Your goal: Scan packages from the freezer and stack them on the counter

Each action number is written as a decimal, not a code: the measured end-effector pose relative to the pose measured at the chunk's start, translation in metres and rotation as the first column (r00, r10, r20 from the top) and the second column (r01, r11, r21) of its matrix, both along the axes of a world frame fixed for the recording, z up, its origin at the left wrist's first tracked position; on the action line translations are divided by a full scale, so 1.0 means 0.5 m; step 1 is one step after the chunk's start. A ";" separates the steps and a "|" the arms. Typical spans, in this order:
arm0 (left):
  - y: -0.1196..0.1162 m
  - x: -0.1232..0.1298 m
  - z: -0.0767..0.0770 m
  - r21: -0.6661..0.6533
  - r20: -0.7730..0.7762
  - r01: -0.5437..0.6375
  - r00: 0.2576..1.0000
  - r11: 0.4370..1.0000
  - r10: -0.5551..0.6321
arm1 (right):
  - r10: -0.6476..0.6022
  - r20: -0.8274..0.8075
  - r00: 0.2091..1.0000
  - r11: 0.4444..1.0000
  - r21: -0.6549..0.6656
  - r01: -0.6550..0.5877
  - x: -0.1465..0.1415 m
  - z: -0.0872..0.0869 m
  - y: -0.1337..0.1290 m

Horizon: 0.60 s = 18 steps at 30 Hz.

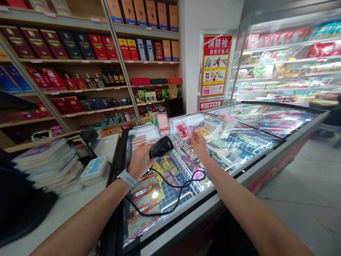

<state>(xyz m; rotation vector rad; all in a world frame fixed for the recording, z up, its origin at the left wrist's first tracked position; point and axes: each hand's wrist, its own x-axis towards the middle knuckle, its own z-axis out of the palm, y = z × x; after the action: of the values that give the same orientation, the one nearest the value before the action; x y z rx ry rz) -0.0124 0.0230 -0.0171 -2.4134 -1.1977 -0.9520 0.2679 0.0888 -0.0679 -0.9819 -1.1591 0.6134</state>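
My left hand (141,161) grips a black handheld barcode scanner (161,147), whose black cable (170,185) loops down over the glass of a chest freezer (170,227). A white-strapped watch (127,178) sits on that wrist. My right hand (198,142) pinches a small red-and-white packet (183,130) between fingers and thumb, raised near the scanner's front and not touching it. Just beyond them stands a pixelated, unreadable item (163,123). Both hands are above the freezer.
Stacks of booklets or packets (48,165) lie on a white counter (61,213) to the left. Shelves of boxed liquor (80,46) stand behind. A refrigerated display case (282,60) and a red fire-hydrant poster (216,65) are at the back right. Another person's arm (326,96) shows at far right.
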 end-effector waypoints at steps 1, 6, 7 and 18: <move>0.001 -0.001 -0.001 -0.002 -0.005 0.001 1.000 1.000 -0.001 | 0.003 -0.003 1.000 1.000 0.000 -0.003 0.000 0.001 0.000; 0.003 -0.002 -0.005 -0.018 -0.018 -0.013 1.000 1.000 0.013 | 0.006 0.003 1.000 1.000 -0.001 -0.006 0.000 0.003 -0.003; 0.002 -0.002 -0.005 -0.022 -0.018 -0.016 1.000 1.000 0.015 | 0.007 0.003 1.000 1.000 -0.002 -0.007 0.000 0.003 -0.003; 0.004 -0.003 -0.006 -0.013 -0.034 -0.013 0.999 1.000 0.012 | 0.013 -0.003 1.000 1.000 0.009 -0.013 0.001 0.007 -0.007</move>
<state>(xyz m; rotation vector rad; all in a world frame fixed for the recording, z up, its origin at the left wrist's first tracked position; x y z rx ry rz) -0.0141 0.0250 -0.0200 -2.4196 -1.2095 -0.8986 0.2683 0.0853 -0.0643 -0.9662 -1.1656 0.6199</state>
